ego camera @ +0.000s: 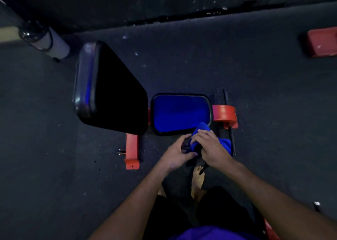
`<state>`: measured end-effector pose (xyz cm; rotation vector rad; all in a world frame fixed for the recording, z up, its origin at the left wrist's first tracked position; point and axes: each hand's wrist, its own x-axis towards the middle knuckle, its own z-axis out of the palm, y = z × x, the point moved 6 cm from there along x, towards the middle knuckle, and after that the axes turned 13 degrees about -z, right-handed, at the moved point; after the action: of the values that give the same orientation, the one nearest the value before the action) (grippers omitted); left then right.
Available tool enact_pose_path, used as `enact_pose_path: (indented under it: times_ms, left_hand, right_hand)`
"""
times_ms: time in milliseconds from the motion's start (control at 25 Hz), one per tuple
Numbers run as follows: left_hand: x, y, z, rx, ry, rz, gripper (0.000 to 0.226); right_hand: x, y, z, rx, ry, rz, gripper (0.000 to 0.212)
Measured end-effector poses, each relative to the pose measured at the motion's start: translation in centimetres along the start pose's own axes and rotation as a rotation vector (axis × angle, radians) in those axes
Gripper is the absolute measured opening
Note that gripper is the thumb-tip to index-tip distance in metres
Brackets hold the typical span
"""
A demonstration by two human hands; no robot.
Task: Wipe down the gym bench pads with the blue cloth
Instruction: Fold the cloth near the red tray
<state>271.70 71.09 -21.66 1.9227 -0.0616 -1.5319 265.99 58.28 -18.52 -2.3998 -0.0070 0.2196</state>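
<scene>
The gym bench stands on the floor in front of me. Its seat pad (pixel 179 113) has a blue top with a black rim. Left of it, the backrest pad (pixel 113 92) is raised and looks black from here. I hold the blue cloth (pixel 223 143) in the air just below the seat pad's near right corner. My right hand (pixel 212 148) grips it from above, covering its middle. My left hand (pixel 177 151) pinches the cloth's left end with curled fingers.
Red frame parts of the bench show at the seat's right end (pixel 225 115) and below the backrest (pixel 131 151). Another red frame piece (pixel 321 41) lies far right. A grey padded post (pixel 52 44) stands upper left. My bare foot (pixel 197 178) is on the dark rubber floor.
</scene>
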Motion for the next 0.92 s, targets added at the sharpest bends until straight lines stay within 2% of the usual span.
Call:
enact_pose_path:
  times_ms: [160,320,400,520,760,920]
  left_hand:
    - [-4.2,1.5,-3.2,0.009,0.012,0.161,0.056]
    - [-8.0,3.5,-5.9,-0.011,-0.014,0.234,0.054]
    - [-9.5,4.8,-6.3,0.015,-0.031,0.279,0.053]
    - [-11.2,6.5,-5.4,0.137,-0.014,0.341,0.045]
    - [-14.4,10.5,-0.3,0.509,-0.062,0.493,0.036]
    - [-15.4,13.5,4.9,0.688,-0.088,0.545,0.035]
  right_hand:
    - [-0.2,-5.4,-0.8,0.025,0.121,-0.013,0.047]
    - [-0.2,-9.4,-2.0,0.063,0.204,-0.001,0.043]
    - [-0.8,-10.4,-2.6,0.048,0.225,0.049,0.051]
    - [-2.9,-11.4,-3.6,0.017,0.249,0.127,0.063]
    - [-10.4,-11.8,-5.5,0.066,0.356,0.229,0.059]
    - [-17.4,-9.6,-8.2,0.106,0.583,0.332,0.056]
